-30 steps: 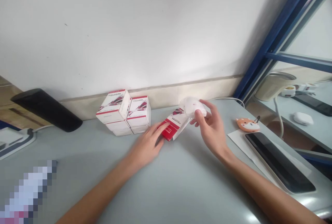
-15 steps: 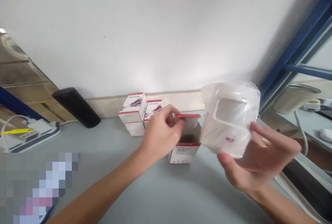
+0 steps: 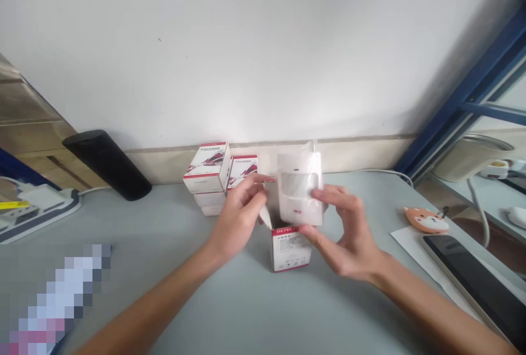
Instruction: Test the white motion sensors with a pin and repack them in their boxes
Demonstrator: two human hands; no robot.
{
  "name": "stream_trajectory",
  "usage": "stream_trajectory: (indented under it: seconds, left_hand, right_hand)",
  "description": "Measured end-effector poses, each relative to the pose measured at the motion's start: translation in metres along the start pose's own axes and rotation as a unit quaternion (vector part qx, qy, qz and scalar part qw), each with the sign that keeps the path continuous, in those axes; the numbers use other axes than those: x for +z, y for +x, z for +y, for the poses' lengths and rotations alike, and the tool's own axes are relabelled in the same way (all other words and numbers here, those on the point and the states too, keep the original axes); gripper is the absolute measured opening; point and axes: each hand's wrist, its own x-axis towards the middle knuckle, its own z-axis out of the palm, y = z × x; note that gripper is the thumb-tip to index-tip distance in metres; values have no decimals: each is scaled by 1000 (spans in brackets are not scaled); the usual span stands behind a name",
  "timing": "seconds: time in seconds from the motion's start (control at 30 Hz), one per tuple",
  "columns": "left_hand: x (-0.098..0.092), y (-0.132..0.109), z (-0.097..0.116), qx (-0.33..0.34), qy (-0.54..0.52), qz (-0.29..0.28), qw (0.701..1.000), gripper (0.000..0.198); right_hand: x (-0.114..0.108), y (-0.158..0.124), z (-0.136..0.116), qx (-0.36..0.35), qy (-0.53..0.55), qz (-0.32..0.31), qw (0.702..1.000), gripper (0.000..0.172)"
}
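A white motion detector [image 3: 299,185] in a clear plastic bag is pinched between the thumb and fingers of my right hand [image 3: 345,237]. It is upright, its lower end just above the open top of a small white-and-red carton [image 3: 291,252]. My left hand [image 3: 242,212] is closed at the carton's left side, with fingers on its raised flap. The fingertips are partly hidden there. Beyond my left hand stand white-and-red cartons, one of them [image 3: 207,163] on top of another [image 3: 209,203], and a third [image 3: 243,170] beside them.
A black cylinder [image 3: 109,166] leans at the back left, near a power strip [image 3: 45,212]. On the right lie an orange animal-faced item [image 3: 427,219], white paper [image 3: 405,237] and a dark phone-like slab [image 3: 472,278]. A blue frame [image 3: 456,92] edges the grey table [image 3: 230,311].
My right hand has brought the bagged detector left and away from me, over the carton. My left hand stays at the flap. The view has shifted, showing more of the table's right side.
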Motion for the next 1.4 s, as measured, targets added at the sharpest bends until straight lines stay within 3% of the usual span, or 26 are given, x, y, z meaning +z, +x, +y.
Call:
stream_trajectory:
  seconds: [0.13, 0.33, 0.53, 0.67, 0.8, 1.03, 1.27, 1.4]
  left_hand:
    - [0, -6, -12, 27, -49, -21, 998, 24]
    - [4, -10, -14, 25, -88, -51, 994, 32]
    - [2, -12, -22, 33, -30, 5, 999, 34]
    - [4, -17, -22, 93, 35, 50, 994, 42]
    - [5, -24, -20, 192, 104, 31, 975, 45]
    - [2, -25, -25, 313, 232, 32, 920, 30]
    - [6, -27, -35, 329, 216, 42, 919, 33]
    - [4, -31, -35, 279, 225, 52, 932, 31]
  right_hand:
    - [-1, -7, 0, 7, 19, -32, 999, 63]
    - [5, -4, -15, 77, 57, -2, 995, 48]
    - [-2, 2, -21, 34, 15, -86, 996, 50]
    - [-7, -1, -21, -6, -16, -103, 995, 53]
    - [-7, -5, -23, -3, -39, -86, 996, 45]
    - [-2, -8, -20, -15, -60, -53, 997, 29]
    - [4, -16, -20, -5, -68, 5, 998, 50]
    - [8, -19, -18, 38, -41, 60, 997, 54]
